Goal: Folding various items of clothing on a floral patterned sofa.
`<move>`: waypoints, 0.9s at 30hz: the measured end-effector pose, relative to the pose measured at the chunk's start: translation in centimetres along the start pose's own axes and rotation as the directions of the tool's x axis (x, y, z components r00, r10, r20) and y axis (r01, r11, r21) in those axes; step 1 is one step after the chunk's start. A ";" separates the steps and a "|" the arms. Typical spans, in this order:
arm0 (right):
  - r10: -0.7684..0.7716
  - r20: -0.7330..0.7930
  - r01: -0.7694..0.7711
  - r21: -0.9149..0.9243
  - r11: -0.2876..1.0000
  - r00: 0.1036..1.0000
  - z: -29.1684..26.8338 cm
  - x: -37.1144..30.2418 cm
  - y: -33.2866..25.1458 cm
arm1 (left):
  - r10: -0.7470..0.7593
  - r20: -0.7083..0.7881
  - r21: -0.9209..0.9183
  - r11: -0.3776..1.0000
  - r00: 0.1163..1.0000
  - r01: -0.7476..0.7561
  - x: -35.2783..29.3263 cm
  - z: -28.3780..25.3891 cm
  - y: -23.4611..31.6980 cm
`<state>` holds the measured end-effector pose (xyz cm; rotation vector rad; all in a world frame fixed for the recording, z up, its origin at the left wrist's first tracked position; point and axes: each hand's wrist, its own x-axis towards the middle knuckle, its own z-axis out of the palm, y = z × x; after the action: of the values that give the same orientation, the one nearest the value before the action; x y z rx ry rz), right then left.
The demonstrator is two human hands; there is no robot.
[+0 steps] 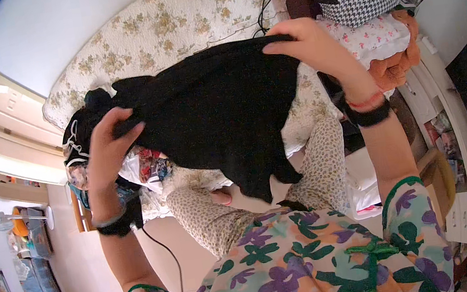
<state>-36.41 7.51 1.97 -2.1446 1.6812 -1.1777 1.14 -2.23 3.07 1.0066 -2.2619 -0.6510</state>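
A black garment [217,112] is stretched out between my two hands, above the edge of the bed and my lap. My right hand [303,46] pinches its upper right corner between thumb and fingers. My left hand [110,142] grips its left side, thumb and fingers closed round the cloth. The lower part hangs down in uneven points near my knees. Which kind of garment it is, I cannot tell. Beside my left hand lies a heap of dark clothes [78,135] with white trim.
A bed with a floral quilt [169,26] spreads ahead of me. At the back right sit a houndstooth bag [353,0], a pink-flowered white pillow [370,37] and a brown plush thing [395,66]. Dark cables [265,7] run across the quilt. White drawers [460,209] stand at the right.
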 end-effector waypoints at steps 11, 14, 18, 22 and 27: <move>0.073 -0.458 0.092 0.330 0.940 0.886 -2.4 4.8 -0.5 | 0.001 -0.411 -0.458 0.864 0.912 -0.207 5.9 1.3 3.3; 0.036 -0.375 0.074 0.275 0.959 0.926 -2.3 1.1 -1.1 | 0.097 -0.442 -0.229 0.949 0.892 -0.217 2.9 2.5 2.3; 0.069 0.047 -0.078 0.215 0.973 0.996 2.2 -5.7 3.2 | 0.239 -0.235 0.027 0.971 0.942 -0.239 -2.9 7.1 -1.2; 0.287 0.311 -0.323 0.070 0.944 0.906 10.0 -13.8 7.3 | 0.027 0.186 0.029 0.999 0.982 -0.032 -10.2 14.3 -5.3; 0.380 0.570 -0.444 -0.030 0.896 0.728 16.8 -19.4 9.6 | -0.074 0.502 0.141 0.990 0.862 0.002 -16.1 18.8 -10.1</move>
<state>-33.36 15.84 -23.93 -1.6766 1.6301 -0.4266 2.50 7.95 -21.58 1.0361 -2.7825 -0.8717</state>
